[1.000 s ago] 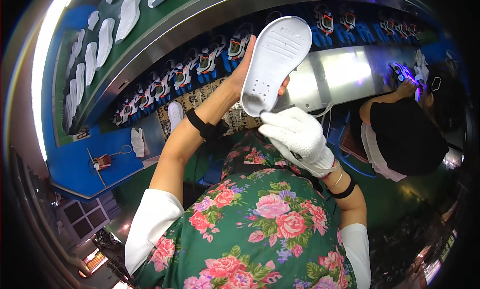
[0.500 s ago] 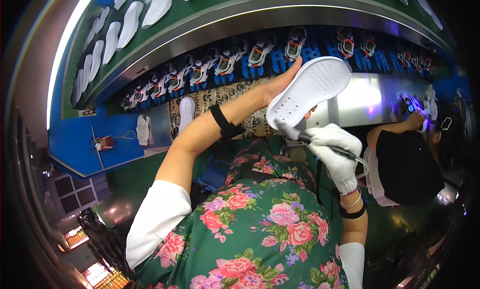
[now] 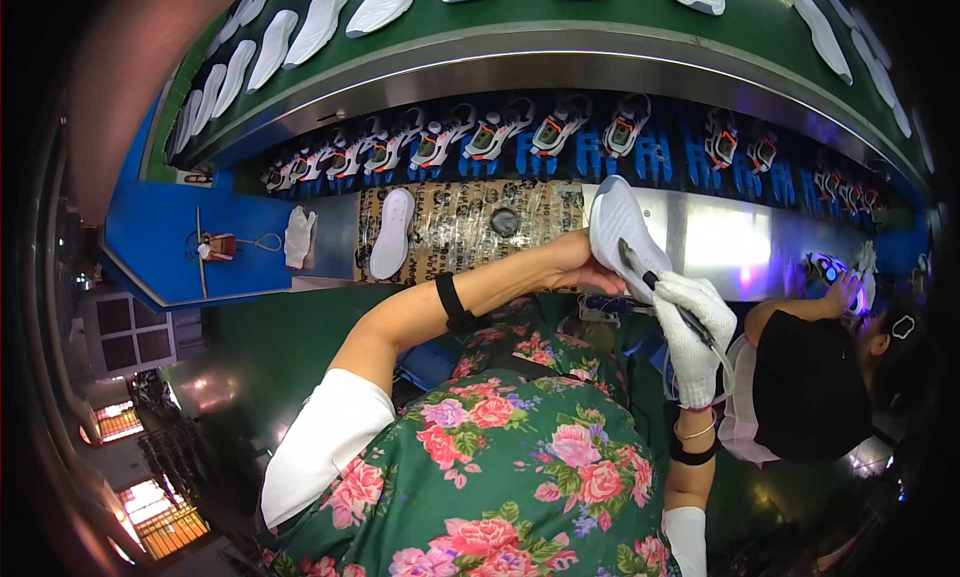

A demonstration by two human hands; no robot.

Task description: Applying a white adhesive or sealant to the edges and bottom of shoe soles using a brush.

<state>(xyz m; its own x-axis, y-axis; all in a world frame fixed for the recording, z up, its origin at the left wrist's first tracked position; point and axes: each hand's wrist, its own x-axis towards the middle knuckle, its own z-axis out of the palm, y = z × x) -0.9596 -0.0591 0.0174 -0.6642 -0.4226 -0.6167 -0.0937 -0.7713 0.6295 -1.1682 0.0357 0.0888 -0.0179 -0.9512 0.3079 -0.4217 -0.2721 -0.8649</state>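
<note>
My bare left hand grips a white shoe sole by its near side, holding it tilted above the bench edge. In my right hand, which wears a white knitted glove, is a brush with a black handle and a pale tube trailing from it. The brush's tip is against the sole's side wall, close to its near end. To the left, a second white sole lies on the bench's taped brown covering.
Behind the bench runs a row of grey-and-orange shoe uppers on blue holders. Above it, a green conveyor carries several white soles. A white glove lies at left. On my right, a co-worker in black sits at the bench.
The sole has turned from its holed inner face to its outer side and come lower. The brush and my right hand have moved slightly right and down with it. The view has shifted.
</note>
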